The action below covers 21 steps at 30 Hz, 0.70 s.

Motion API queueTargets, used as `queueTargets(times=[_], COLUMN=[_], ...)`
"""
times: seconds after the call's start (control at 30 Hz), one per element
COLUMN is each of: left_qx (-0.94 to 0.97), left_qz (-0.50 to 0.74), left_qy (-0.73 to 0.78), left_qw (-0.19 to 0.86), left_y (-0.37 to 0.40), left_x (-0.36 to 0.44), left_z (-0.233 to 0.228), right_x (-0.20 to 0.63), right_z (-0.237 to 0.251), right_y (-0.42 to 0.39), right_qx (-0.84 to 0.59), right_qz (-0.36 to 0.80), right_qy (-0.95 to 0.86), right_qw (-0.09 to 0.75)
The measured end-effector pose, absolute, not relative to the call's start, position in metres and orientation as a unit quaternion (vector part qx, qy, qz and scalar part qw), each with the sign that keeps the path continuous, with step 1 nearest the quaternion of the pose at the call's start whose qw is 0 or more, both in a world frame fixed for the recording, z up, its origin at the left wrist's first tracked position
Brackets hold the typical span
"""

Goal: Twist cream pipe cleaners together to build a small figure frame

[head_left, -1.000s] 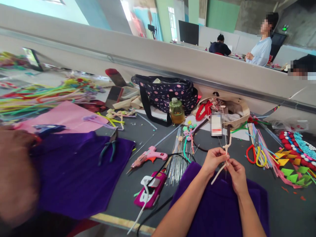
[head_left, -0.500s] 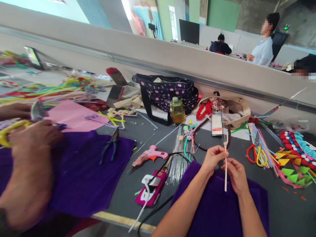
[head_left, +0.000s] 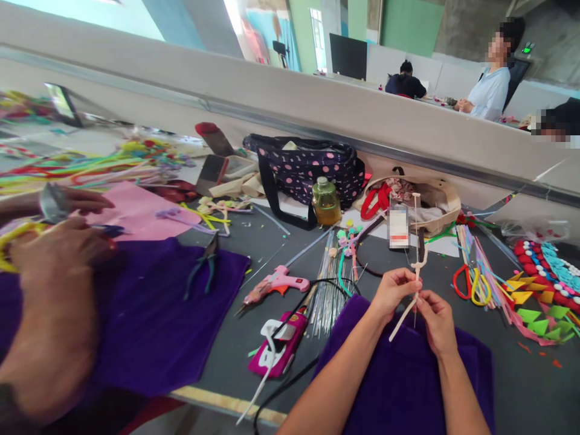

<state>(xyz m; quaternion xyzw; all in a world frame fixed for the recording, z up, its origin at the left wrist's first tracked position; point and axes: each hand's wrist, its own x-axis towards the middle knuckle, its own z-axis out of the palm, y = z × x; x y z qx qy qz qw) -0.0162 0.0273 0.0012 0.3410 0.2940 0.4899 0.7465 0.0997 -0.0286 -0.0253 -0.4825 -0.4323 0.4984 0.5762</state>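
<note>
Above a purple cloth, both my hands pinch a cream pipe cleaner. My left hand grips it between thumb and fingertips, just under a small fork at its upper part. Slightly lower, my right hand closes its fingertips on the same piece. The loose tail slants down to the left, and a thin wire hangs straight beside it. A thin upright length with a pale tip rises above the fork. The exact wrap between my fingertips is hidden.
A pink glue gun, a magenta phone case and a bundle of wires lie left. Scissors and paper strips lie right. Behind are a bottle and bags. A co-worker's hand holds yellow-handled scissors at far left.
The pipe cleaner's lower tail has swung from hanging straight to slanting left, baring the thin wire. The fork at the top now shows spread wider. My hands have barely moved.
</note>
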Motion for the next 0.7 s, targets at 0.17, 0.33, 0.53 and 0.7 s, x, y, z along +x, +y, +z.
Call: queueTargets(times=[0.17,0.33,0.53,0.7], left_qx=[0.348,0.380,0.395,0.382], left_qz=[0.505,0.518,0.449,0.432], left_qy=[0.305,0.350,0.279,0.251], left_qw=[0.729,0.682,0.752,0.777], left_y=[0.024,0.023,0.026,0.027], left_x=[-0.012,-0.009,-0.017,-0.021], left_z=[0.000,-0.001,0.002,0.002], right_x=[0.102,0.102,0.099,0.098], right_z=[-0.024,-0.025,-0.023,-0.020], right_y=[-0.028,-0.027,-0.028,-0.028], right_qx=[-0.508,-0.529,-0.457,-0.440], right_qz=[0.457,0.437,0.555,0.600], right_qy=[-0.473,-0.483,-0.374,-0.334], right_qw=[0.556,0.544,0.586,0.579])
